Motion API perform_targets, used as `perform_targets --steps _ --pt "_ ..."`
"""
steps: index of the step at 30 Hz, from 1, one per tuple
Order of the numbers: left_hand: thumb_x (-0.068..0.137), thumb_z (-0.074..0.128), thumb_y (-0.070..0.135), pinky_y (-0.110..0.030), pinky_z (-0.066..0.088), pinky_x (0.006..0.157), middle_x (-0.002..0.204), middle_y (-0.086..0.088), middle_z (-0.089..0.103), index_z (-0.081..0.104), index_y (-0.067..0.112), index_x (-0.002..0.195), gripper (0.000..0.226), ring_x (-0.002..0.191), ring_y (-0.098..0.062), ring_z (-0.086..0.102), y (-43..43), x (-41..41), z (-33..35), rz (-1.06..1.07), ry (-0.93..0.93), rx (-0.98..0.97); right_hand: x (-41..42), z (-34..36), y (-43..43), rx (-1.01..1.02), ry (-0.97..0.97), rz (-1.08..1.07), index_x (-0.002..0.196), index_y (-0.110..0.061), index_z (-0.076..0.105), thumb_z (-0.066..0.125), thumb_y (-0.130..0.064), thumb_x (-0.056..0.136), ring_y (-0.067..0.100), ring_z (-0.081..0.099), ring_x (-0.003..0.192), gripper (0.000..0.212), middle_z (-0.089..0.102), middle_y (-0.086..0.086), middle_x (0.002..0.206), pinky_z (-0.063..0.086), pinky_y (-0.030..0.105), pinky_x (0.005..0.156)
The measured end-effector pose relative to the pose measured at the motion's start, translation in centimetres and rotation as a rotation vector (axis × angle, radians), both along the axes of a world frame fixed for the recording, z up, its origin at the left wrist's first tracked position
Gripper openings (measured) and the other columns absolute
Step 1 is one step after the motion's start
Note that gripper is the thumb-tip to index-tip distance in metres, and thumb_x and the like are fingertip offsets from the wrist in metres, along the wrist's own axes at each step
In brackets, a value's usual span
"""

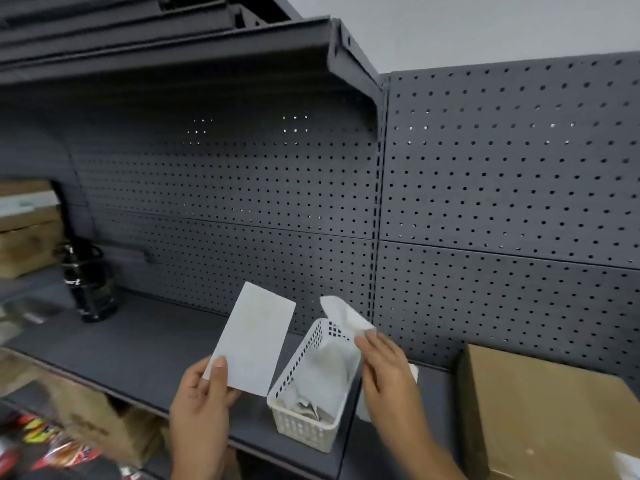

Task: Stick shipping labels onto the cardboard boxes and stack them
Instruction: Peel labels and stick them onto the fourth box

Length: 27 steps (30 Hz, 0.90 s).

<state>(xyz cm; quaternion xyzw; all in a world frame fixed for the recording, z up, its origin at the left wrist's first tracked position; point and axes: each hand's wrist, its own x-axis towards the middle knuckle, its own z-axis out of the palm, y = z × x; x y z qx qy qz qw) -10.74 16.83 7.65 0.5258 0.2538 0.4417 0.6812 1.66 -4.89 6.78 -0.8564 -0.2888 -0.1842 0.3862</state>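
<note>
Head view shows a white rectangular shipping label (254,341) held upright, its long axis running from about 7 o'clock up to 1 o'clock, plain face toward the camera. The left hand (202,407) pinches its lower left corner, thumb pressed on the front, the other fingers curled behind. The right hand (389,372) is closed by the fingertips on a crumpled white strip of backing paper (346,317), which rises toward 11 o'clock over a white perforated plastic basket (304,427). The basket stands on the shelf between the hands, just at 3 o'clock of the label, with more crumpled white paper inside.

At 3 o'clock of the right hand lies a brown cardboard box (547,417), flat top up, a small white piece showing at its near right corner. At 9 o'clock, well apart, a black bottle (90,282) stands upright, with stacked brown cartons (24,230) beyond it at the frame edge.

All of it rests on a dark grey metal shelf (131,351) backed by dark grey pegboard panels (502,174); another shelf overhangs at 12 o'clock. Below, at 7 o'clock, sit a cardboard carton (100,424) and blurred colourful packets (52,448).
</note>
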Motion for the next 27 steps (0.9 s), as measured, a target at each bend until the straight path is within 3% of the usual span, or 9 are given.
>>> perform_targets --steps 3,5,10,12,14,20,23,25,27 --pt "0.104 0.060 0.020 -0.023 0.064 0.071 0.093 0.005 0.082 0.066 0.013 0.109 0.011 0.098 -0.022 0.075 1.4 0.0 -0.4 0.001 0.018 -0.012 0.5 -0.6 4.0 -0.210 -0.045 0.001 0.127 -0.017 0.067 0.064 0.006 0.083 0.026 0.057 0.122 0.049 0.068 -0.003 0.132 0.058 0.034 0.092" --pt "0.103 0.061 0.021 -0.023 0.064 0.071 0.096 0.003 0.082 0.067 0.015 0.107 0.010 0.100 -0.023 0.075 2.3 0.0 -0.6 0.002 0.023 -0.028 0.4 0.0 5.9 -0.381 -0.061 0.010 0.110 -0.015 0.071 0.065 0.005 0.073 0.027 0.063 0.102 0.043 0.074 0.000 0.108 0.057 0.034 0.077" --pt "0.103 0.060 0.020 -0.021 0.063 0.069 0.093 0.005 0.082 0.066 0.016 0.105 0.007 0.099 -0.022 0.075 3.6 0.3 -0.4 -0.021 0.029 -0.026 0.3 0.9 9.0 -0.751 0.186 0.113 0.106 -0.011 0.064 0.045 -0.017 0.094 0.029 0.051 0.096 0.023 0.067 0.013 0.099 0.037 0.037 0.075" --pt "0.103 0.060 0.021 -0.021 0.063 0.069 0.093 0.004 0.082 0.067 0.017 0.105 0.008 0.097 -0.022 0.076 4.1 0.4 -0.3 -0.027 0.035 -0.018 0.5 0.6 9.5 -0.749 0.324 0.119 0.109 -0.012 0.064 0.039 -0.029 0.099 0.030 0.058 0.095 0.031 0.064 0.011 0.098 0.039 0.036 0.074" --pt "0.103 0.061 0.023 -0.021 0.064 0.070 0.094 0.003 0.082 0.067 0.018 0.105 0.008 0.096 -0.021 0.077 4.4 0.5 -0.2 -0.030 0.045 0.000 1.0 0.7 10.0 -0.785 0.439 0.131 0.119 -0.012 0.061 0.036 -0.034 0.102 0.031 0.062 0.100 0.037 0.066 0.011 0.113 0.046 0.037 0.080" --pt "0.103 0.060 0.025 -0.024 0.064 0.079 0.094 0.004 0.082 0.068 0.022 0.106 0.009 0.091 -0.011 0.078 4.2 1.0 -0.3 -0.051 0.055 0.038 2.2 1.4 12.1 -1.016 0.564 0.218 0.129 -0.004 0.057 0.058 -0.004 0.088 0.032 0.064 0.105 0.041 0.065 0.016 0.127 0.053 0.040 0.088" --pt "0.104 0.059 0.024 -0.019 0.062 0.077 0.094 0.005 0.081 0.068 0.021 0.107 0.009 0.088 -0.007 0.078 3.7 1.0 0.0 -0.068 0.058 0.045 2.6 1.7 12.0 -1.043 0.555 0.255 0.130 -0.004 0.058 0.064 -0.005 0.089 0.035 0.064 0.109 0.042 0.066 0.015 0.123 0.054 0.040 0.089" --pt "0.104 0.059 0.024 -0.017 0.061 0.077 0.093 0.007 0.081 0.067 0.022 0.107 0.009 0.086 -0.003 0.077 3.4 0.9 0.2 -0.079 0.057 0.050 2.9 2.1 11.0 -0.950 0.563 0.264 0.125 -0.005 0.061 0.062 -0.010 0.091 0.034 0.064 0.103 0.035 0.066 0.013 0.115 0.052 0.037 0.085" --pt "0.104 0.059 0.024 -0.016 0.061 0.077 0.094 0.011 0.081 0.067 0.022 0.107 0.009 0.088 -0.003 0.077 3.2 0.9 0.2 -0.090 0.060 0.053 3.1 2.7 9.5 -0.829 0.562 0.267 0.124 -0.005 0.061 0.054 -0.013 0.091 0.035 0.063 0.112 0.035 0.065 0.015 0.122 0.050 0.039 0.086"
